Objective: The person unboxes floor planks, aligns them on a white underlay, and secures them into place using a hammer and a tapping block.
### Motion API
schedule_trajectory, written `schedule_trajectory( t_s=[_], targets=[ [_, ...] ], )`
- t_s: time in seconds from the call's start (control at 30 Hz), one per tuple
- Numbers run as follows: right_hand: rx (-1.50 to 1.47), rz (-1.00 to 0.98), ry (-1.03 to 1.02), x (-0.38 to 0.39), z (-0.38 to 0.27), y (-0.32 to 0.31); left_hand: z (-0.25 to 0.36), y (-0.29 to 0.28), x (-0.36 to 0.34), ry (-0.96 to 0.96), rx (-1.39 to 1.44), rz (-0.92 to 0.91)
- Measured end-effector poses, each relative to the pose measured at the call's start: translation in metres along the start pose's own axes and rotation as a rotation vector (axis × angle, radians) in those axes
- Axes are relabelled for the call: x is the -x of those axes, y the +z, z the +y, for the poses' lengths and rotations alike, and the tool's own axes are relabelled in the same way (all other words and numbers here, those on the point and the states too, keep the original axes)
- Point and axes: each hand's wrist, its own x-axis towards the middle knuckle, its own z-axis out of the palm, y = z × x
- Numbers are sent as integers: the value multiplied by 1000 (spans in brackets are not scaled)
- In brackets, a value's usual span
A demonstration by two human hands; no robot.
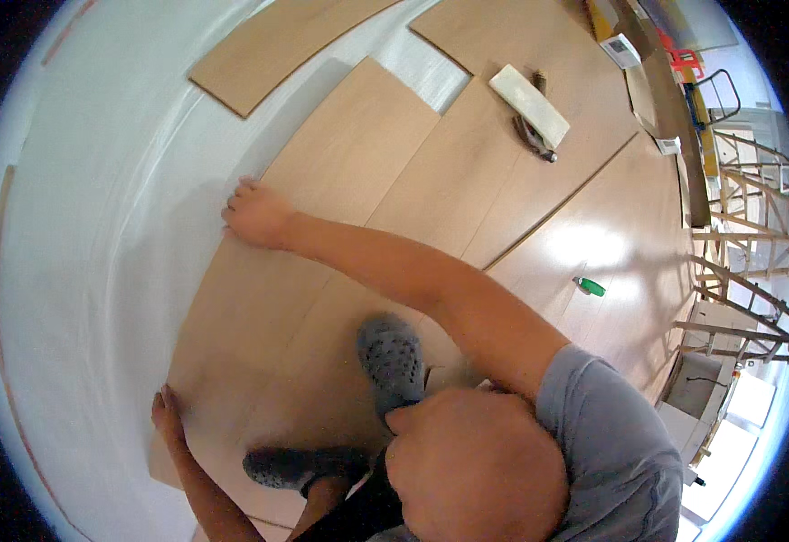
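A light wood-coloured floor plank lies along the outer side of the laid flooring, on pale sheeting. At its outer long edge, my right hand has its fingers bent over the rim, with the arm stretched across the boards. Farther down the same edge, my left hand grips the plank near its lower end; its fingers are partly hidden. Between my arms, a grey clog and a darker clog stand on the boards.
A whitish block lies across a hammer on the flooring. A small green-handled tool rests nearer the right. Another loose plank lies on the sheeting. Wooden ladders and cardboard line the right side.
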Motion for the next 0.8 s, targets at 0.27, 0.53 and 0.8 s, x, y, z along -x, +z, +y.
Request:
schedule_trajectory(
  t_s=[0.27,0.53,0.8],
  targets=[
    [-158,160,-102,4,13,10,15,-26,23,-66,109,-32],
    [-64,157,-20,4,71,-6,71,6,18,199,10,173],
    [5,149,-12,4,132,-35,159,19,12,-37,110,75]
  ],
)
